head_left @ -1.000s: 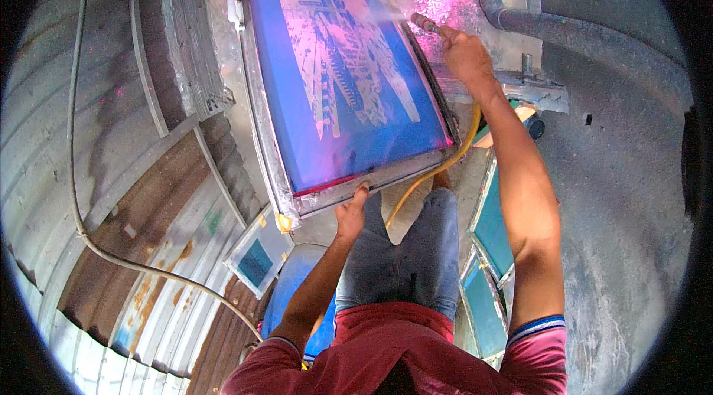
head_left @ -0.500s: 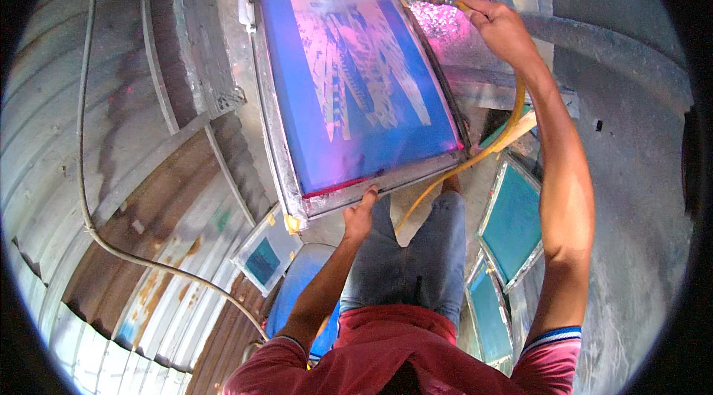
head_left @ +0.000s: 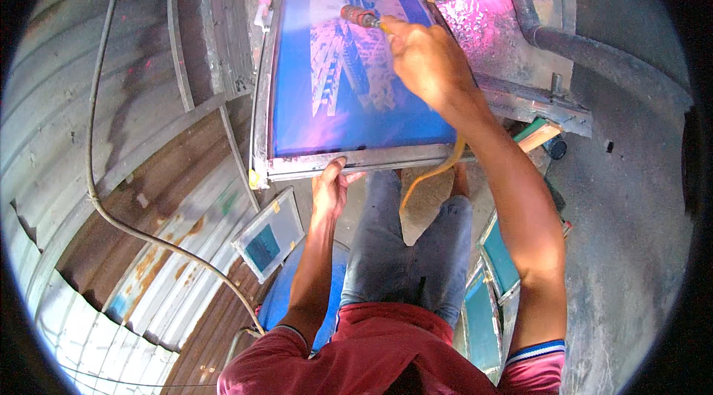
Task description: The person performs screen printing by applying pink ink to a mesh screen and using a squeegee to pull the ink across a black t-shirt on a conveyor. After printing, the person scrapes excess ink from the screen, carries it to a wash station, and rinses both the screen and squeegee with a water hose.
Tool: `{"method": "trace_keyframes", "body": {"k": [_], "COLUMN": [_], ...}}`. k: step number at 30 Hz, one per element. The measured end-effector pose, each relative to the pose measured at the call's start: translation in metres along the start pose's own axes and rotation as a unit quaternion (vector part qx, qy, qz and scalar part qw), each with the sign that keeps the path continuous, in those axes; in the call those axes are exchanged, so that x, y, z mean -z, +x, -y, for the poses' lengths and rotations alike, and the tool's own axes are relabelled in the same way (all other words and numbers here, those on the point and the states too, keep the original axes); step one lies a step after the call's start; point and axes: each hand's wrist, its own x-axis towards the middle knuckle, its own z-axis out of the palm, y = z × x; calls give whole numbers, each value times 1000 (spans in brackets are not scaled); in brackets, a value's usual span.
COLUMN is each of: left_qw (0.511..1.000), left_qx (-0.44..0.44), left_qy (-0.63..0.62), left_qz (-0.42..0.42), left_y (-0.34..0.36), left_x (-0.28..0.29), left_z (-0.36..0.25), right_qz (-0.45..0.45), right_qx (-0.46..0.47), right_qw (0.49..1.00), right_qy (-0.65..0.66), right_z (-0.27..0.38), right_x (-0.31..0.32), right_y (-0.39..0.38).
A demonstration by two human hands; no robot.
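Observation:
A large framed printing screen (head_left: pixel 386 154) leans before me, its blue mesh (head_left: pixel 297 109) bearing a paler, streaky pattern in the middle. My left hand (head_left: pixel 331 188) grips the near bar of the frame, thumb on top and fingers partly hidden beneath. Over the upper part of the mesh, my right hand (head_left: pixel 429 61) is wrapped round a hose spray nozzle (head_left: pixel 360 16) with a reddish tip. Mist blows from it toward the left. A yellow hose (head_left: pixel 437 169) hangs from the right hand, partly hidden by the forearm, and curves down below the frame.
Wet, pink-lit surface (head_left: pixel 483 12) lies beyond the screen. Dark pipes (head_left: pixel 594 46) run at the far right. Smaller framed screens (head_left: pixel 483 324) stand low on the right, another framed screen (head_left: pixel 271 235) at left beside a blue drum (head_left: pixel 297 298). Corrugated metal (head_left: pixel 141 157) lines the left.
My right hand has swung the nozzle left and nearer, from the screen's right edge to over its pattern. In view, the screen sits more upright and its near edge is higher; my left hand still grips it.

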Motion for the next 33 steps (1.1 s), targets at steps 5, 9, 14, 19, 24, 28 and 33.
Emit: {"method": "trace_keyframes", "body": {"k": [5, 9, 14, 19, 24, 28, 33], "left_qw": [999, 998, 997, 996, 997, 996, 997], "left_qx": [9, 20, 35, 32, 35, 37, 42], "left_qy": [-45, -63, -72, -81, -61, -64, -67], "left_qz": [3, 5, 19, 28, 26, 40, 22], "left_y": [12, 16, 16, 21, 20, 22, 14], "left_x": [18, 16, 17, 28, 25, 34, 43], "left_z": [7, 4, 3, 7, 5, 11, 23], "right_qz": [5, 49, 54, 57, 57, 42, 33], "right_qx": [-17, -29, -9, -25, -45, -50, -35], "right_qw": [1000, 998, 998, 997, 996, 997, 998], "right_qy": [19, 27, 36, 48, 44, 42, 34], "right_z": [3, -2, 0, -1, -5, -6, 10], "right_x": [-34, -47, -52, -55, -58, -53, -11], "right_y": [9, 17, 22, 26, 26, 23, -3]}}
